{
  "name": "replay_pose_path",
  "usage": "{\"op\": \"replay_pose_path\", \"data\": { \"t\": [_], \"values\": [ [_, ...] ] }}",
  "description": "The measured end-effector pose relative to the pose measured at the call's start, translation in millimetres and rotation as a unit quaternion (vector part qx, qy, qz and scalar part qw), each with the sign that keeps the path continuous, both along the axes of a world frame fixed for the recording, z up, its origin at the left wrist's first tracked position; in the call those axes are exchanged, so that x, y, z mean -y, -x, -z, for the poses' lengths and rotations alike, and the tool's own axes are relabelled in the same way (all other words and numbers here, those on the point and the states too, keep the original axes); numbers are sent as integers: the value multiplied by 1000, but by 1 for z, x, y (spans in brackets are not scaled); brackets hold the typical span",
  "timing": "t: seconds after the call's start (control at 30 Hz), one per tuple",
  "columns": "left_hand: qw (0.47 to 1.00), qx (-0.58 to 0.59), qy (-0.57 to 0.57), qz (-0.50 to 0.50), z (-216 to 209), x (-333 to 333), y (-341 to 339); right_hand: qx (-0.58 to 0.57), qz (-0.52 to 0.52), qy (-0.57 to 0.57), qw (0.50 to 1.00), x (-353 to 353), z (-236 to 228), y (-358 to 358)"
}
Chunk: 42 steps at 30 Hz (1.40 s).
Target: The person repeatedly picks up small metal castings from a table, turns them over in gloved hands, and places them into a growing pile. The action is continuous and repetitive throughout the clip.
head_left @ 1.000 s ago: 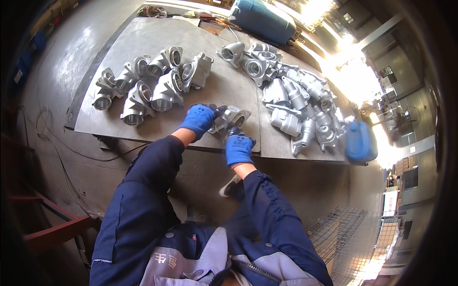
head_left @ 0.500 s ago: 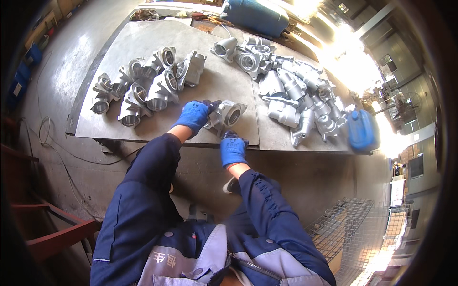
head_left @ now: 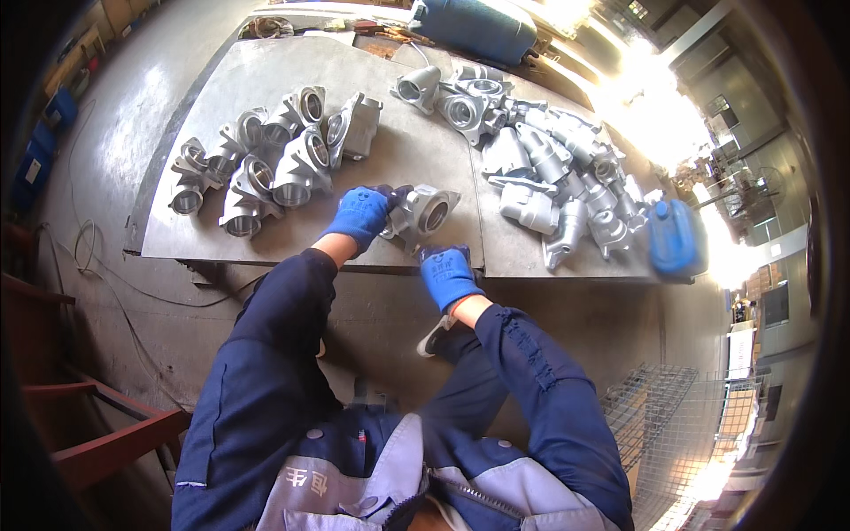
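Note:
A silver-grey metal casting (head_left: 422,215) with a flange and a round bore rests near the front edge of the table. My left hand (head_left: 359,217), in a blue glove with dark fingertips, is closed on the casting's left side. Just below its lower right side is my right hand (head_left: 449,273), gloved alike. The fingers there are curled in close to the casting, and whatever they may hold is hidden. To the left stand several similar castings (head_left: 301,168) in loose rows, their bores turned upward or toward me.
A heap of silver castings (head_left: 567,173) covers the right part of the metal table (head_left: 416,115). Beside it is a blue plastic jug (head_left: 673,237); a blue drum (head_left: 474,31) lies at the back. Wire mesh (head_left: 682,416) stands lower right, a red-brown frame (head_left: 119,442) lower left.
My right hand has shifted slightly right, its wrist and forearm swinging outward. The left hand and the casting stay almost where they were.

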<state>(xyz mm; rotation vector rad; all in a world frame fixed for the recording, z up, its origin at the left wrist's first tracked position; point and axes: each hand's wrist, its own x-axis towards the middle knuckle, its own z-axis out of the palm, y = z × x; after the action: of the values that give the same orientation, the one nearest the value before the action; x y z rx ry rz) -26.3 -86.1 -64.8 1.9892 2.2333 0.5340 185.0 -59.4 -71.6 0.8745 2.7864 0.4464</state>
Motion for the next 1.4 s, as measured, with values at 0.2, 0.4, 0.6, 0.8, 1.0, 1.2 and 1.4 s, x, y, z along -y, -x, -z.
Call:
{"op": "replay_pose_path", "data": {
  "t": [0.2,0.4,0.6,0.8,1.0,1.2,1.4],
  "values": [
    [997,-79,4,10,-16,6,-4,13,-2,-56,998,-4,26,4],
    [992,-126,-20,-21,12,-4,-9,-91,15,44,995,-18,11,-36],
    [989,-68,14,-132,-6,3,15,-117,211,141,960,16,-11,-76],
    [952,-185,-172,-173,-10,57,27,-490,169,321,793,6,55,-69],
    [838,-121,-152,-509,-6,127,56,-578,184,501,617,-34,33,64],
    [865,-85,-183,-459,42,107,87,-619,172,440,627,-83,190,155],
    [841,-121,-167,-501,52,127,141,-424,141,448,774,-61,61,181]
  ]
}}
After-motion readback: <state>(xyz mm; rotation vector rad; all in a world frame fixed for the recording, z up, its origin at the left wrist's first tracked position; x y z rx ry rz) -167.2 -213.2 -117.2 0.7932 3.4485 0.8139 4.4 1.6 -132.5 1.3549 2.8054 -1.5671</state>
